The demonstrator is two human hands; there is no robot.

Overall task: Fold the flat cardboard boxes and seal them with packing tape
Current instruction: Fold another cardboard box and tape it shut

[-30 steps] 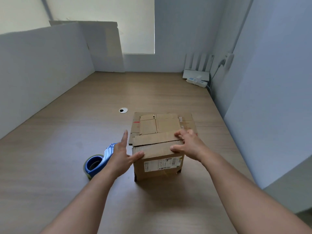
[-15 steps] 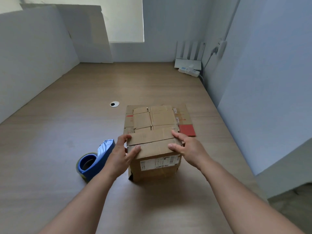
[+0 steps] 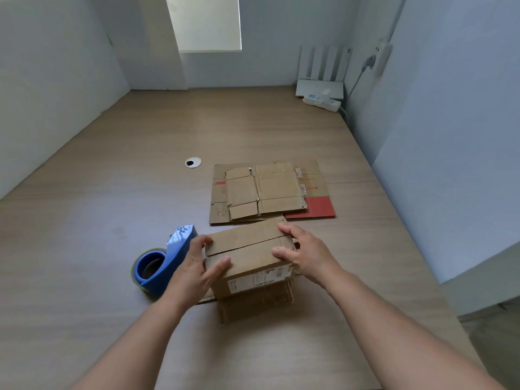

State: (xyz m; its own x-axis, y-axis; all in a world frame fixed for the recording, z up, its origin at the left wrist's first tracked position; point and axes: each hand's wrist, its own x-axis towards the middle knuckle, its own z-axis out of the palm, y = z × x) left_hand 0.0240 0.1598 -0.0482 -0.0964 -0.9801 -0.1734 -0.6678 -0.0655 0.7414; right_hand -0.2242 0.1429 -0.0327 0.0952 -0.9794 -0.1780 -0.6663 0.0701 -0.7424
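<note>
Head view: the folded box (image 3: 247, 257) stands on the tabletop (image 3: 126, 198) close to the person, its long axis running left to right with the right end slightly farther away. The closed top flaps meet in a seam along that axis. A white shipping label (image 3: 259, 280) faces the person, its print too small to read.

The left hand (image 3: 194, 266) has its grip clamped on the box's left end, thumb on top. The right hand (image 3: 304, 251) grips the right end.

A blue tape dispenser (image 3: 166, 257) lies just left of the box. Flat cardboard boxes (image 3: 264, 190) lie just behind it, bearing red lettering I cannot read reliably.
</note>
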